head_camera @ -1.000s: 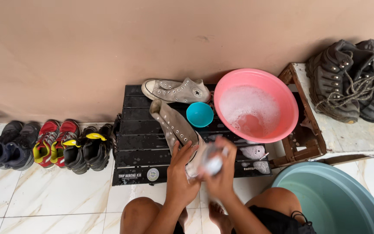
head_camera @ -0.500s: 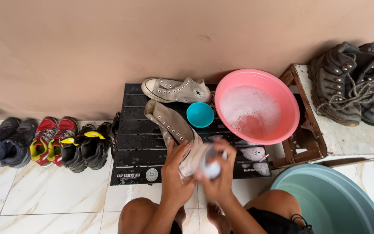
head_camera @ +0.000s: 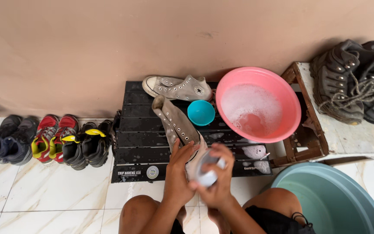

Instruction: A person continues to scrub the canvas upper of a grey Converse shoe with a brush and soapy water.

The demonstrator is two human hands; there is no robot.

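Black slatted surface (head_camera: 143, 143) against a tan wall carries a pink basin (head_camera: 282, 93) of suds. Over its near edge, the left hand (head_camera: 179, 173) grips a grey high-top sneaker (head_camera: 176, 123), fingers wrapped round it; the right hand (head_camera: 217, 182) clasps a white brush (head_camera: 207, 173).

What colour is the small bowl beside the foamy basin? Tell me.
Teal small bowl, clearest in the head view.

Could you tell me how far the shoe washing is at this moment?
Ready: the pink basin holds foamy water, and suds lie on the black slatted mat. In hand: the left hand grips a grey high-top sneaker while the right hand works at its heel end. Seemingly left: the other grey sneaker lies untouched by the wall; the shoes on the floor and the brown boots look dry.
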